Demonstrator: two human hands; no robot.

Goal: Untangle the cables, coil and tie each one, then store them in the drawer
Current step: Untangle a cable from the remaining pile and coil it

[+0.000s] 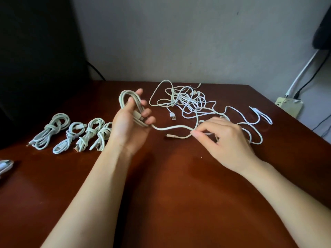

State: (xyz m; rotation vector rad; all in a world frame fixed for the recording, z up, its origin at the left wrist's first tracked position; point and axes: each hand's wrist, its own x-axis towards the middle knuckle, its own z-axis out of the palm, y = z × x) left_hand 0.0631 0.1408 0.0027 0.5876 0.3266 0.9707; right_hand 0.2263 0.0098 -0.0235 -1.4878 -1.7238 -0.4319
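Observation:
My left hand (130,120) holds a half-wound coil of white cable (126,97) looped around its fingers, raised above the brown table (161,185). The cable's free tail (172,128) runs right to my right hand (222,136), which pinches it near its plug end (167,136). Behind lies a tangle of white cables (188,101) with a USB plug (172,115) sticking out. Several coiled and tied white cables (75,135) lie in a row at the left.
A loose white cable (261,115) lies at the right near the table edge. A power strip (289,106) with wires sits off the table's far right corner. A dark chair back (35,59) stands behind at left. Another white object (5,165) shows at the left edge.

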